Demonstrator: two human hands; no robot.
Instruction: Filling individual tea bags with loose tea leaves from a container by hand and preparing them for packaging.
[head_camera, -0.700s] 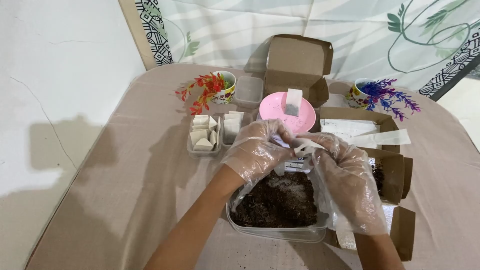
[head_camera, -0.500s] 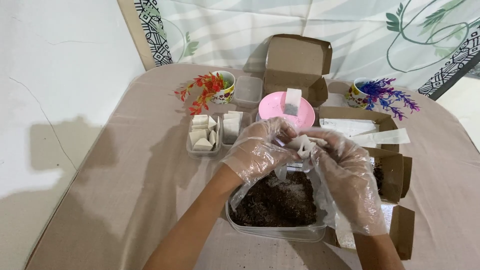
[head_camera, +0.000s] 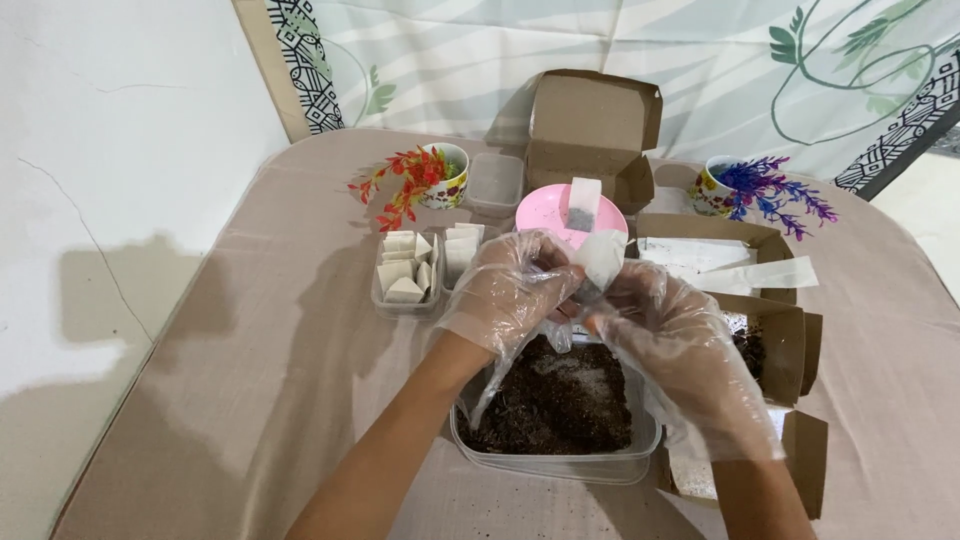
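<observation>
White filter paper forms the small sachet (head_camera: 603, 257), pinched between both gloved hands above the far edge of the clear tub (head_camera: 556, 458). Fingers of the left hand (head_camera: 510, 290) close on its left side; those of the right hand (head_camera: 672, 335) grip its lower right edge. Open table lies to the left of the forearm, while cardboard boxes (head_camera: 775, 330) crowd the right side. Dark loose material fills the tub (head_camera: 560, 400). Left of the hands, a small clear tray (head_camera: 405, 275) holds folded white sachets. Just beyond, a pink plate (head_camera: 545, 210) carries one upright sachet, with an open brown carton (head_camera: 595, 125) behind it. Two flowered cups (head_camera: 448, 180) stand far left and far right. Beige cloth (head_camera: 280, 350) covers the table; a patterned curtain (head_camera: 700, 70) hangs behind.
</observation>
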